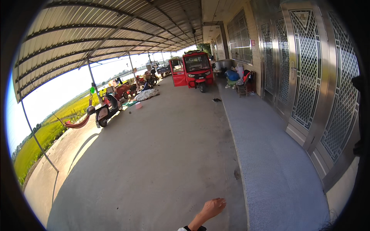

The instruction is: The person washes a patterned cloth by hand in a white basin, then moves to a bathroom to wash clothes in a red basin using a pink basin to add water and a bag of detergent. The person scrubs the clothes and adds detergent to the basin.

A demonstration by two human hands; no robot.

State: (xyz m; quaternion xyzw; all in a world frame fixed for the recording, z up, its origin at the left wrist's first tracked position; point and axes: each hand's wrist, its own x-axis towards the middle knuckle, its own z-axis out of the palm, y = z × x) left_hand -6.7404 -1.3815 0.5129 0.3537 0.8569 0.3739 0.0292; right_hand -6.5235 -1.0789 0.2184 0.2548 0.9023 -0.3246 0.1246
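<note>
My left hand (213, 207) reaches in from the bottom edge above the grey concrete floor (162, 156), touching nothing that I can see. Its back is towards me and the fingers bend loosely; the palm side is hidden. A black band (195, 228) circles the wrist below a pale cuff. My right hand is out of view. To the right of the visible hand runs a raised, lighter concrete step (268, 161). Farther ahead stands a red three-wheeled vehicle (198, 69) with a side door (179, 78) swung out. A pair of dark shoes (216, 100) lies near the step.
Metal doors with lattice panels (306, 66) line the right wall. Bags (232, 75) and a chair (242, 89) stand beside it. On the left are a scooter (108, 108), a hammock (77, 124), a pink tub (138, 105), a pale heap (146, 94) and roof posts (40, 141).
</note>
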